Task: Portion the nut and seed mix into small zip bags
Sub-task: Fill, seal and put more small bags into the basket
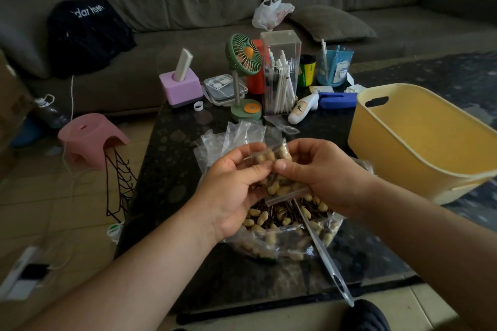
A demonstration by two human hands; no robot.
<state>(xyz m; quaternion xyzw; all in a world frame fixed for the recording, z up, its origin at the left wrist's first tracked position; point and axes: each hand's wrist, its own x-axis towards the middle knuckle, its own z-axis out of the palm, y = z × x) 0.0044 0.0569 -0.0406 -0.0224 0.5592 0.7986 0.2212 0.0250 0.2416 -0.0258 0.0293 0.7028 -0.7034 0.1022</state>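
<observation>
Small clear zip bag of peanuts (279,183): 1 | left hand (231,191), right hand (322,177): both pinching it | big open nut-seed bag (290,226) at 6 o'clock: 1

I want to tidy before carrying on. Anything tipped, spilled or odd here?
The pink stool on the floor left of the table sits tilted. No nuts lie spilled; both hands hold the small zip bag over the big bag of mix.

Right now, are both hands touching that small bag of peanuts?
Touching. The head view shows the left hand and right hand pinching the small zip bag between fingertips.
</observation>
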